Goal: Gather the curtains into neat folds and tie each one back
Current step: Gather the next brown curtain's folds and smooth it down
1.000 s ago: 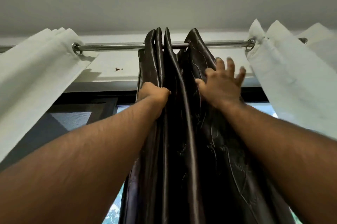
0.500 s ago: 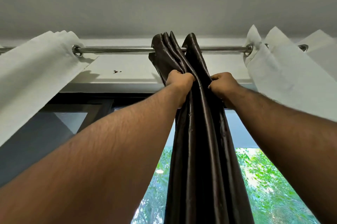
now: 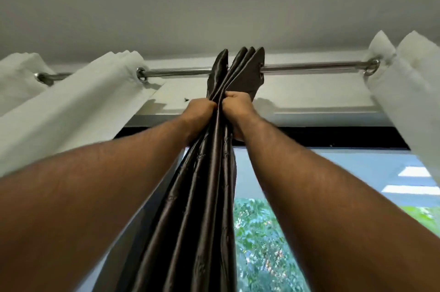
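- The gathered curtain (image 3: pixel 212 172) hangs from the middle of the rod (image 3: pixel 309 68).
- Left hand (image 3: pixel 198 110) and right hand (image 3: pixel 235 106) grip it side by side just below the rod.
- One side curtain (image 3: pixel 71 106) hangs left, another (image 3: pixel 409 91) right.
- The window (image 3: pixel 333 196) lies behind.

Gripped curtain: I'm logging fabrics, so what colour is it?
Dark glossy brown curtain, faintly embossed; head view shows it best.

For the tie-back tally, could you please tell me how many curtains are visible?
3: a white curtain at left, the dark curtain gathered at centre on the rod, a white curtain at right. More may hang out of frame.
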### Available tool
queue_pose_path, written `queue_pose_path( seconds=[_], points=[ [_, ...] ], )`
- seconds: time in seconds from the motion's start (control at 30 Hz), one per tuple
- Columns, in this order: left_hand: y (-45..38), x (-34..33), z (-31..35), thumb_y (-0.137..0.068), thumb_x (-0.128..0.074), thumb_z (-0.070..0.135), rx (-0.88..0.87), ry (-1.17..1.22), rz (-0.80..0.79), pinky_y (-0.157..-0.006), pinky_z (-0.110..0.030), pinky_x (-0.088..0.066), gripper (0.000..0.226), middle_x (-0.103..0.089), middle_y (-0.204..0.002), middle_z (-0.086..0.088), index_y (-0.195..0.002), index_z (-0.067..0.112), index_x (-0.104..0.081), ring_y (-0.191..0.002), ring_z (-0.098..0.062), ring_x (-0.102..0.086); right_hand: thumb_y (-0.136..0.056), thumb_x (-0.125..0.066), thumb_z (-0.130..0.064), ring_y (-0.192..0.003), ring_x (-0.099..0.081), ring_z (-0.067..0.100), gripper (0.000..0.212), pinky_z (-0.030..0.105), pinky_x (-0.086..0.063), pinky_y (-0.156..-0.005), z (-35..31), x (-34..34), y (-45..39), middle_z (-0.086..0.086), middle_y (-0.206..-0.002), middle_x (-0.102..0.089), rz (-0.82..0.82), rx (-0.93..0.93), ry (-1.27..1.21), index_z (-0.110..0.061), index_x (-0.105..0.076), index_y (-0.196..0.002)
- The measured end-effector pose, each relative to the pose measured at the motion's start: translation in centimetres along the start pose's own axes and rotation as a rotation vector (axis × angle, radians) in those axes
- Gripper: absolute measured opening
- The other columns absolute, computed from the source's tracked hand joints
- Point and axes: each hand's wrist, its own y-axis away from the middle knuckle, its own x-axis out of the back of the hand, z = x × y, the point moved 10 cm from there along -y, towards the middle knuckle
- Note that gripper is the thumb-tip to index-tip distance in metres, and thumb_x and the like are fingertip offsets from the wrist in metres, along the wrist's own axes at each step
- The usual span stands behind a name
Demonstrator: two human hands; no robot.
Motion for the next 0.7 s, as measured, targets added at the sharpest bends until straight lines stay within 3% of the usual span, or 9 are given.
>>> queue_pose_path(
  seconds=[0.07,0.13,0.23,0.33,0.43,0.5,0.53,0.63,0.7],
  points=[
    [1.4,0.0,-0.5,-0.087,-0.042,-0.008,0.008,0.025,-0.078,-0.039,-0.017,-0.047,0.030,-0.060,-0.070,-0.014,-0.107,-0.008,-0.064,-0.045,-0.016,-0.061,-0.063,-0.053,-0.018,-0.092,-0.068,0.033,0.034,0.049,-0.056,-0.087,2.1,-0.7,-1.0,0.011,-0.092,-0.074,0.044,0.000,-0.009,-0.017,-0.074,-0.090],
    [3.0,-1.0,-0.3,-0.088,-0.041,-0.010,0.009,0.085,-0.136,-0.040,-0.018,-0.048,0.032,-0.061,-0.071,-0.015,-0.110,-0.006,-0.064,-0.043,-0.014,-0.061,-0.055,-0.051,-0.019,-0.084,-0.070,0.033,0.035,0.050,-0.058,-0.081,3.9,0.2,-0.7,0.008,-0.082,-0.074,0.079,0.002,-0.041,-0.020,-0.073,-0.082],
    [5.6,-1.4,-0.5,-0.083,-0.044,-0.011,-0.024,0.092,-0.179,-0.055,-0.024,-0.057,0.037,-0.066,-0.077,-0.013,-0.109,0.001,-0.068,-0.062,-0.020,-0.064,-0.056,-0.055,-0.016,-0.077,-0.071,0.034,0.036,0.052,-0.059,-0.075,4.0,1.8,5.4,0.010,-0.078,-0.074,0.138,-0.025,-0.034,-0.021,-0.073,-0.086],
    [9.8,-1.5,-0.7,-0.079,-0.049,-0.013,-0.075,0.064,-0.245,-0.069,-0.029,-0.059,0.044,-0.072,-0.088,-0.010,-0.112,0.010,-0.066,-0.077,-0.020,-0.070,-0.067,-0.062,-0.002,-0.081,-0.074,0.028,0.035,0.044,-0.060,-0.074,4.4,2.4,12.9,0.008,-0.085,-0.076,0.071,-0.045,-0.061,-0.018,-0.076,-0.096],
    [14.5,-0.7,-1.4,-0.080,-0.050,-0.016,-0.110,0.085,-0.251,-0.068,-0.027,-0.060,0.078,-0.068,-0.112,-0.007,-0.134,0.039,-0.036,-0.081,-0.015,-0.071,-0.077,-0.059,0.016,-0.085,-0.074,0.015,0.043,0.032,-0.059,-0.072,4.8,2.7,19.5,0.002,-0.091,-0.077,0.006,-0.033,-0.123,-0.015,-0.074,-0.101],
    [17.6,-0.2,-2.3,-0.081,-0.052,-0.016,-0.126,0.084,-0.255,-0.066,-0.026,-0.059,0.106,-0.059,-0.132,-0.008,-0.146,0.052,-0.004,-0.085,-0.014,-0.070,-0.076,-0.059,0.019,-0.090,-0.073,0.012,0.051,0.035,-0.059,-0.082,5.5,3.2,23.1,0.000,-0.095,-0.077,0.035,-0.030,-0.086,-0.024,-0.072,-0.101],
    [18.9,0.1,-2.5,-0.080,-0.054,-0.016,-0.165,0.081,-0.257,-0.070,-0.030,-0.060,0.110,-0.056,-0.135,-0.008,-0.146,0.054,-0.001,-0.090,-0.016,-0.070,-0.076,-0.060,0.019,-0.090,-0.073,0.011,0.055,0.036,-0.059,-0.085,5.7,3.5,24.2,0.000,-0.096,-0.077,0.071,-0.021,-0.053,-0.028,-0.070,-0.103],
    [22.3,0.9,-3.9,-0.075,-0.060,-0.011,-0.186,0.036,-0.230,-0.078,-0.037,-0.060,0.088,-0.063,-0.118,0.004,-0.138,0.045,-0.033,-0.092,-0.014,-0.070,-0.075,-0.063,0.012,-0.079,-0.073,0.014,0.057,0.042,-0.060,-0.079,6.6,5.0,26.8,0.002,-0.094,-0.075,0.182,-0.013,0.062,-0.030,-0.062,-0.113],
    [24.3,1.2,-5.7,-0.076,-0.066,-0.004,-0.105,-0.022,-0.231,-0.074,-0.035,-0.061,0.063,-0.065,-0.098,0.013,-0.121,0.036,-0.050,-0.085,-0.008,-0.069,-0.074,-0.065,0.006,-0.066,-0.070,0.021,0.047,0.047,-0.059,-0.068,6.9,5.6,28.5,0.004,-0.087,-0.072,0.223,-0.024,0.127,-0.028,-0.058,-0.105]
  ],
)
